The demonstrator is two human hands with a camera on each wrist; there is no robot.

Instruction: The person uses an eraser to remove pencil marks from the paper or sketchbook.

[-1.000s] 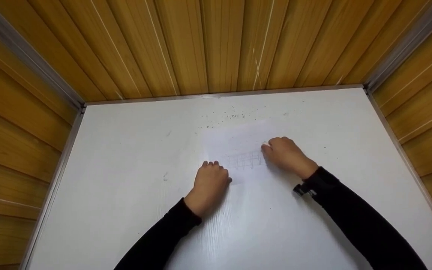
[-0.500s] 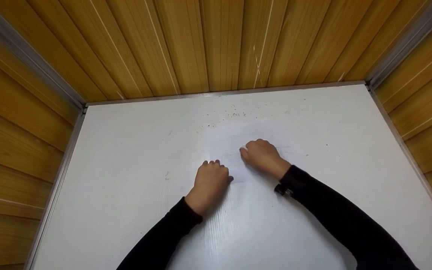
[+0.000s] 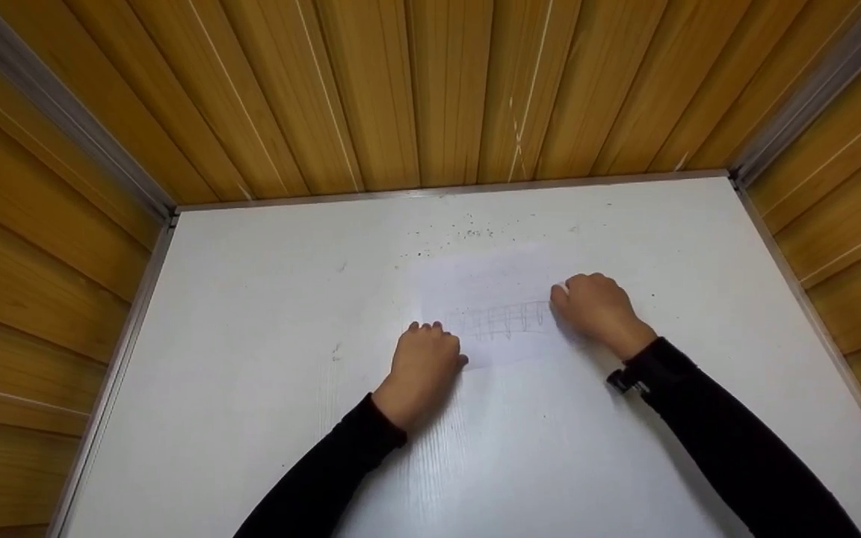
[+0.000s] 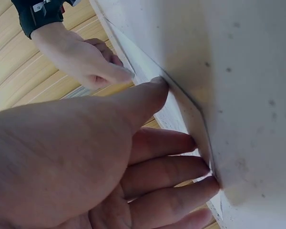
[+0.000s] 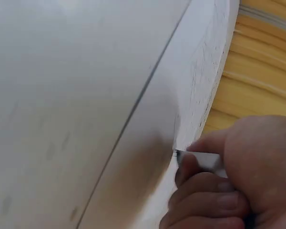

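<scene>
A white paper sheet point(image 3: 490, 280) lies on the white table point(image 3: 251, 314), with a row of faint pencil marks point(image 3: 507, 320) across it. My left hand point(image 3: 424, 353) presses its fingertips on the sheet's near left corner; in the left wrist view the fingers point(image 4: 171, 167) lie straight against the paper point(image 4: 238, 71). My right hand point(image 3: 595, 302) rests at the right end of the pencil marks and pinches a small white eraser point(image 5: 202, 161) against the paper point(image 5: 148, 157). The right hand point(image 4: 81, 57) also shows in the left wrist view.
Dark eraser crumbs point(image 3: 468, 233) are scattered on the table beyond the sheet. Wooden slat walls point(image 3: 430, 90) close in the table at the back and on both sides, with metal trim point(image 3: 445, 190) along the table's far edge.
My right hand slid left across the pencil marks, then back to their right end. The left hand has stayed on the sheet's corner.
</scene>
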